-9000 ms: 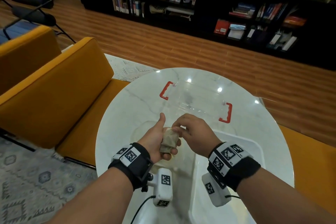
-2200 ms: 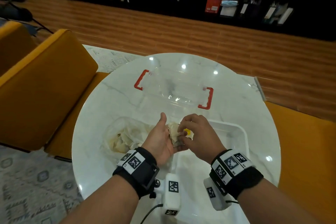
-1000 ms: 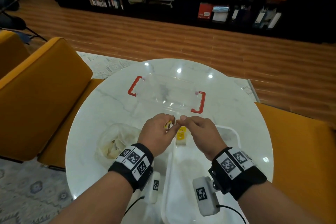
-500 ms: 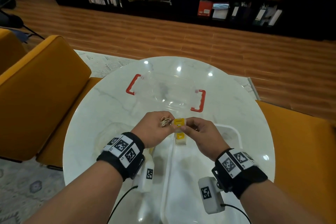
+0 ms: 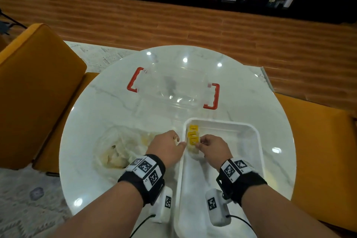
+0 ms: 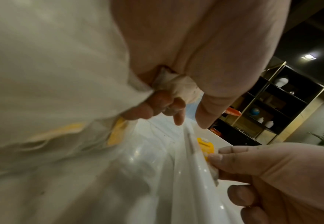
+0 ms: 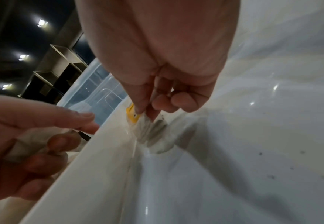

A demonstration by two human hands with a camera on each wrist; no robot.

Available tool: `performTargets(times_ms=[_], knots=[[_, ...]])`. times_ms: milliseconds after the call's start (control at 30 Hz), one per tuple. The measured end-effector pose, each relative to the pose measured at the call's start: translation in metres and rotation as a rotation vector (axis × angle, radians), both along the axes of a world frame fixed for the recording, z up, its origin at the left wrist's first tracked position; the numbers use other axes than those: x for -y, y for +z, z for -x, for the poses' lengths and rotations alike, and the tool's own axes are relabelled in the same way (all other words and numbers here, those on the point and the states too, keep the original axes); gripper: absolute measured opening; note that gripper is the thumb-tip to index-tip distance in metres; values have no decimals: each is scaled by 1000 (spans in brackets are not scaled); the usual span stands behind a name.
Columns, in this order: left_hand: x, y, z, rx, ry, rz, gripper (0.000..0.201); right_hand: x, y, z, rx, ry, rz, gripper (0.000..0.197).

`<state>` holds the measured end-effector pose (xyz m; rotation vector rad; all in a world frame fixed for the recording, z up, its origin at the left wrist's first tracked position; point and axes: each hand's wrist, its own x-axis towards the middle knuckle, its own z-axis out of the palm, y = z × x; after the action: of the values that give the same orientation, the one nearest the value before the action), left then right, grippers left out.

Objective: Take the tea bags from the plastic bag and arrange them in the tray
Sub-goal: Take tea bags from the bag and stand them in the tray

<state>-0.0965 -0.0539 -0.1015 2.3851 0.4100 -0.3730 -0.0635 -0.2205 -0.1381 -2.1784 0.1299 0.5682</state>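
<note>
Right hand (image 5: 211,148) is pinching a tea bag (image 5: 193,149) by thumb and forefinger, setting it against the near-left inner wall of the white tray (image 5: 258,141); the bag is touching the tray floor in the right wrist view (image 7: 151,131). Left hand (image 5: 166,148) is sitting just outside the tray's left rim, fingers curled round a second, crumpled tea bag (image 6: 176,86), with the index finger sticking out toward the right hand. The hands are close together, not touching, with the tray rim running between them. Count: three yellow tags (image 5: 193,134) showing in a row along the tray's left wall in the head view, one of them at the right hand's fingertips; how many bags are lying under them I cannot tell. One plastic bag (image 5: 117,149) is lying on the table (image 5: 108,102) left of the left hand, holding more pale tea bags, number unreadable. One clear lid with two red handles (image 5: 173,89) is lying beyond the tray. The left wrist view is showing the bag in the left palm, which the head view nearly hides; the right wrist view is showing the pinch and tray-floor contact.
</note>
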Motion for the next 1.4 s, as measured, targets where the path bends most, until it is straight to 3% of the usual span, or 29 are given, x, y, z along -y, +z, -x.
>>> performTargets(times_ms=[300, 400, 500, 800, 1033, 1133, 1167, 1300, 1400], knots=[[4, -1, -1, -42, -63, -58, 31, -15, -9, 0, 57, -107, 113, 4], [3, -1, 0, -51, -69, -76, 35, -17, -12, 3, 43, -164, 154, 19], [3, -3, 0, -84, -89, -105, 37, -19, -13, 3, -7, -158, 185, 28], [5, -7, 0, -111, -156, -190, 34, -24, -13, 0, 25, -128, 206, 22], [5, -2, 1, -58, -105, -115, 35, -22, -7, 1, 30, -122, 188, 31], [1, 9, 0, 62, 63, 83, 41, -16, 3, 4, 73, -153, 162, 39], [0, 13, 0, 71, 144, 223, 44, -15, 9, 4, 113, -162, 115, 37], [-9, 27, 1, -140, 535, 1162, 62, -18, 47, 10, 321, -96, -208, 18], [-10, 34, 5, -197, 551, 1426, 76, -22, 71, 14, 409, 91, -293, 24]])
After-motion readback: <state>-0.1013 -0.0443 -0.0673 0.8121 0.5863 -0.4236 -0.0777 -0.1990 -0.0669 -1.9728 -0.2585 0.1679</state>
